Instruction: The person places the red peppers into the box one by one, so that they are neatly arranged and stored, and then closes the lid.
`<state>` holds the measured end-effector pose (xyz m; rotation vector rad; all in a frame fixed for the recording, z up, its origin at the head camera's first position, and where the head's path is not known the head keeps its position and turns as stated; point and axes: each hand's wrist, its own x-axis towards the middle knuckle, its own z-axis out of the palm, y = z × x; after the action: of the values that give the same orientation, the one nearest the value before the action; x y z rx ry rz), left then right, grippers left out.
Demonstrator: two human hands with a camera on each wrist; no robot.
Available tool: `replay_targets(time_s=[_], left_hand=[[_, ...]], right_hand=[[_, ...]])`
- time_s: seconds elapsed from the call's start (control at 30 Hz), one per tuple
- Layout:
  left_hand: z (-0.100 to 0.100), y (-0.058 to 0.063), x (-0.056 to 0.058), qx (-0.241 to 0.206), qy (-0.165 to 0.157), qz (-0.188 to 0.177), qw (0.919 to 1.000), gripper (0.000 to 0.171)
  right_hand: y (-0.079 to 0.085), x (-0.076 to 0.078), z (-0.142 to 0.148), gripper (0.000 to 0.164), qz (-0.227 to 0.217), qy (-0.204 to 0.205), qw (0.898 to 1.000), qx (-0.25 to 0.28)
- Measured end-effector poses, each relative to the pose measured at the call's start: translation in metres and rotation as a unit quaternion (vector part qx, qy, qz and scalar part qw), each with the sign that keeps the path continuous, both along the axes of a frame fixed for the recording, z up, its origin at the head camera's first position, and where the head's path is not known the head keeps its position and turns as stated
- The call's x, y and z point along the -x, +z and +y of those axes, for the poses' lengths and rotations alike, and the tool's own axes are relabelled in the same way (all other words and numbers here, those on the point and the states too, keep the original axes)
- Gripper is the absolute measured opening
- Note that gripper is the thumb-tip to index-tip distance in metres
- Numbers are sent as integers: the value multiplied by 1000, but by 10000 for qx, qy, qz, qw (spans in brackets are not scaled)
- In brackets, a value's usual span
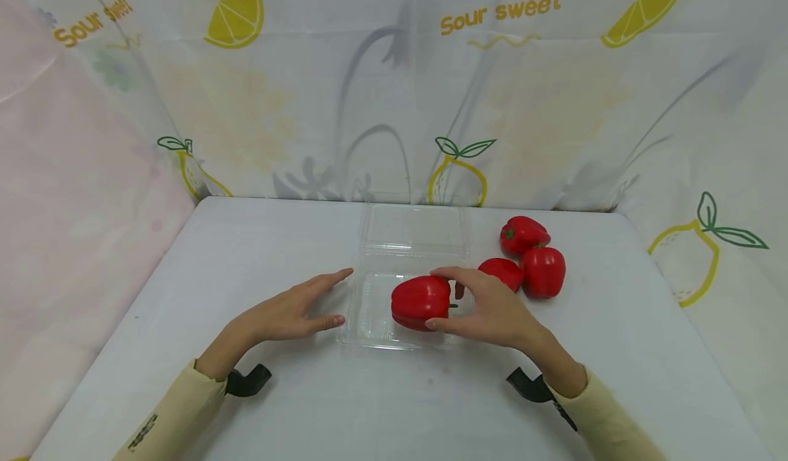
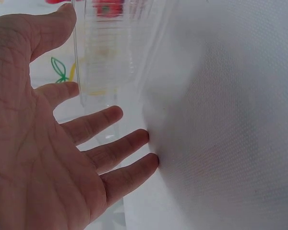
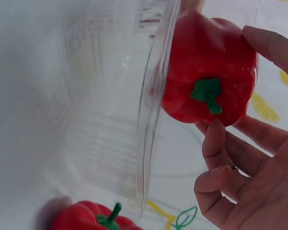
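Observation:
A red bell pepper (image 1: 421, 302) lies on its side in my right hand (image 1: 495, 310), pinched between thumb and fingers. Its green stem faces the palm in the right wrist view, where the pepper (image 3: 206, 52) shows at the rim of a clear plastic container (image 3: 144, 110). From the head view, the pepper overlaps the base of this hinged container (image 1: 369, 321), whose lid (image 1: 415, 228) is folded back. My left hand (image 1: 289, 314) is beside the container's left edge, fingers extended and spread, holding nothing. Its thumb tip overlaps the container wall (image 2: 105, 62) in the left wrist view.
Three more red bell peppers sit in a cluster to the right: one at the back (image 1: 523, 234), one in front of it (image 1: 544, 273), and one (image 1: 501, 271) partly behind my right hand. A fabric backdrop (image 1: 394, 105) stands at the far edge of the white table (image 1: 265, 242).

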<state>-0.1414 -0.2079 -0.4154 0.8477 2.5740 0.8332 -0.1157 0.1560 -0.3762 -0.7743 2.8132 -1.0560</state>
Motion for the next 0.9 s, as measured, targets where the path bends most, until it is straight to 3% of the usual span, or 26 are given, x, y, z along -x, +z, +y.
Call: replay_targets(time_s=[0.23, 0.9], left_hand=[[0, -2, 0, -7, 19, 3, 10000, 82], [0, -1, 0, 41, 91, -43, 9999, 83]], right_hand=[[-4, -5, -16, 71, -151, -14, 9999, 72], [-21, -15, -53, 72, 77, -138, 9994, -304]])
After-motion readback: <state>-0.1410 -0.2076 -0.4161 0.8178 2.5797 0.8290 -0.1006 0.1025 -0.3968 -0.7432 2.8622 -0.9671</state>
